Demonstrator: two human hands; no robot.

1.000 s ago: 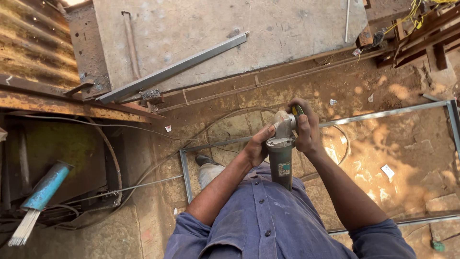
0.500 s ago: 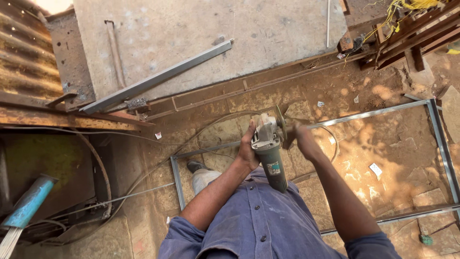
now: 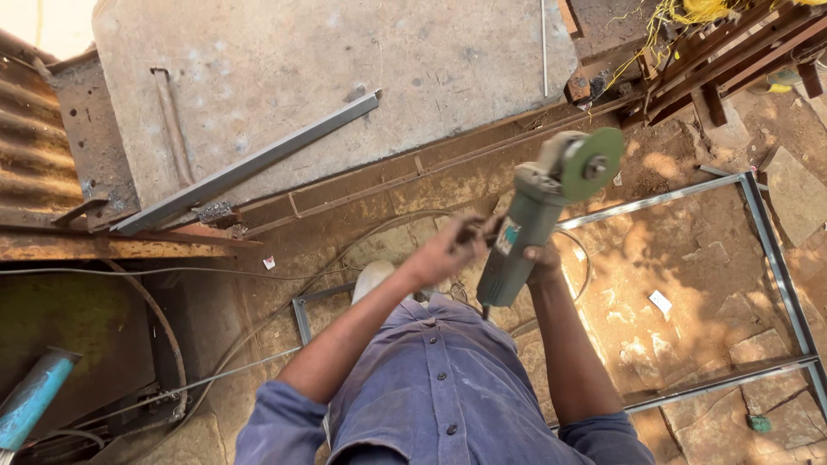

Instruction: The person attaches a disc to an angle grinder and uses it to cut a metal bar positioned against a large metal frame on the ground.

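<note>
Two hands share one green angle grinder (image 3: 527, 228) at frame centre, its disc tilted toward the upper right. The right hand (image 3: 541, 258) is clenched around its body; the left hand (image 3: 448, 251) grasps the side handle. A metal frame (image 3: 767, 250) lies on the stone floor below.

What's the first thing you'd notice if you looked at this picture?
The green angle grinder in the middle stands out, its round disc tilted up, with the right hand wrapped around its body and the left hand beside it on a dark side handle. Below it, a grey metal frame lies on the reddish stone ground, and a long grey metal bar rests on the concrete slab behind.
</note>
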